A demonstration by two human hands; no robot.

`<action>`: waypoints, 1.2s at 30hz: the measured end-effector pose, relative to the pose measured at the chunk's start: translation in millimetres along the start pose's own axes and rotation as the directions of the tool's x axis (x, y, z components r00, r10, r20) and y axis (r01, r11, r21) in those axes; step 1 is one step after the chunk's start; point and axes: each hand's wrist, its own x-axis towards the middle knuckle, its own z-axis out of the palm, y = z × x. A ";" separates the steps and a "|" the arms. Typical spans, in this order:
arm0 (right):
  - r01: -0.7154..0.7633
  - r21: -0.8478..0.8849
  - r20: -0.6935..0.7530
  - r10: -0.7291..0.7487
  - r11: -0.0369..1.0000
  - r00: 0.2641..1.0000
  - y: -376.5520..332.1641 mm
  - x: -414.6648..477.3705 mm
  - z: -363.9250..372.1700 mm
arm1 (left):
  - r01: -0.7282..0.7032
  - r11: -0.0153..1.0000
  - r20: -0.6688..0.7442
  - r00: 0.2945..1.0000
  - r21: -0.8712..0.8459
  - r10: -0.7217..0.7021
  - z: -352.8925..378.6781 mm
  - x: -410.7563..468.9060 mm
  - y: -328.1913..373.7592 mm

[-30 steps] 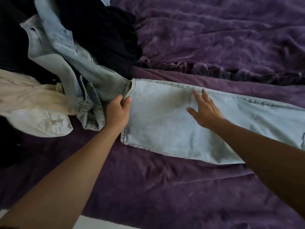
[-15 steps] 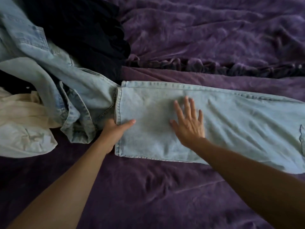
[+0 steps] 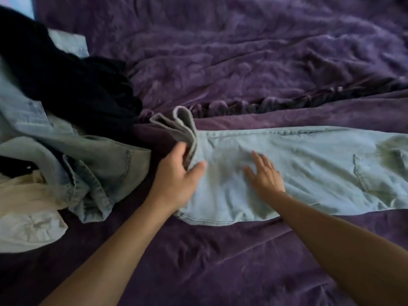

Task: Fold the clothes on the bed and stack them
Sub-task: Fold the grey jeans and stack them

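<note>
Pale blue jeans (image 3: 309, 168) lie flat across the purple bed, folded lengthwise, with a back pocket showing at the right. My left hand (image 3: 178, 182) grips the hem end of the legs and has it bunched and lifted off the bed. My right hand (image 3: 265, 175) lies flat on the denim just right of it, fingers straight and spread. To the left sits a heap: a light blue denim garment (image 3: 72, 151), a black garment (image 3: 72, 85) and a cream garment (image 3: 26, 208).
The purple bedcover (image 3: 220, 257) runs under everything, wrinkled in front of me. A thicker purple blanket (image 3: 242, 51) with a ruffled edge lies bunched behind the jeans. The heap of clothes fills the left side.
My left hand has closed on the hem end of the jeans and raised it off the bed. My right hand slid slightly and stays flat on the denim.
</note>
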 end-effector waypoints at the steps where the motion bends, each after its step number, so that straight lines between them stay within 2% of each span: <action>1: -0.077 -0.001 0.004 0.077 0.997 0.997 24.3 -4.6 -11.4 | -0.031 0.999 0.046 0.998 -0.023 0.032 19.2 0.0 20.2; 5: -0.205 -0.075 0.038 0.208 0.976 0.977 120.9 -26.3 -46.0 | -0.055 0.998 0.199 0.979 0.026 0.049 115.7 5.3 64.8; 10: -0.228 -0.076 0.080 0.234 0.971 0.969 205.4 -35.9 -49.1 | 0.029 0.972 0.292 0.951 0.234 -0.099 237.0 21.9 60.6; 13: -0.211 -0.032 0.133 0.213 0.977 0.968 229.4 -33.0 -35.2 | 0.110 0.928 0.441 0.856 0.356 -0.270 294.1 24.5 33.5; 15: -0.159 -0.036 0.143 0.162 0.987 0.976 239.9 -30.5 -29.0 | 0.026 0.843 0.472 0.819 0.538 -0.327 321.1 16.9 12.3; 17: -0.093 -0.039 0.158 0.098 0.995 0.983 250.4 -27.1 -31.3 | -0.065 0.726 0.436 0.835 0.684 -0.335 339.3 8.1 3.4; 21: 0.064 0.092 0.207 -0.082 0.994 0.975 285.4 -21.3 -63.4 | -0.086 0.558 0.348 0.855 0.826 -0.385 361.8 4.8 24.3; 23: 0.098 0.176 0.079 -0.113 0.980 0.990 315.8 -16.2 -93.4 | -0.173 0.477 0.331 0.904 0.862 -0.270 375.1 4.9 39.0; 25: 0.087 0.142 -0.176 -0.062 0.986 0.983 357.2 -8.0 -127.1 | -0.260 0.503 0.352 0.931 0.824 -0.095 394.4 0.9 54.2; 26: 0.062 0.097 -0.325 -0.027 0.993 0.945 380.3 -2.0 -144.1 | -0.278 0.531 0.360 0.931 0.801 -0.056 406.2 -1.7 60.0; 27: 0.004 0.066 -0.436 0.025 0.998 0.900 404.3 4.7 -160.5 | -0.282 0.538 0.376 0.924 0.794 -0.070 419.6 -4.5 63.6; 28: -0.079 0.059 -0.488 0.098 0.995 0.868 426.6 11.4 -176.2 | -0.269 0.532 0.390 0.912 0.803 -0.127 433.8 -8.2 64.1; 30: -0.264 0.133 -0.393 0.295 0.955 0.871 465.7 25.1 -197.4 | -0.240 0.493 0.394 0.888 0.836 -0.237 457.5 -17.7 56.9; 32: -0.423 0.259 -0.170 0.472 0.869 0.865 492.4 34.3 -204.0 | -0.222 0.469 0.374 0.890 0.855 -0.261 469.1 -25.2 48.1; 34: -0.482 0.280 -0.029 0.510 0.830 0.860 504.7 36.7 -199.0 | -0.227 0.432 0.362 0.895 0.873 -0.262 472.0 -27.6 42.0; 36: -0.467 0.306 -0.020 0.496 0.830 0.868 507.2 35.6 -194.3 | -0.242 0.409 0.369 0.889 0.880 -0.270 468.9 -26.8 42.8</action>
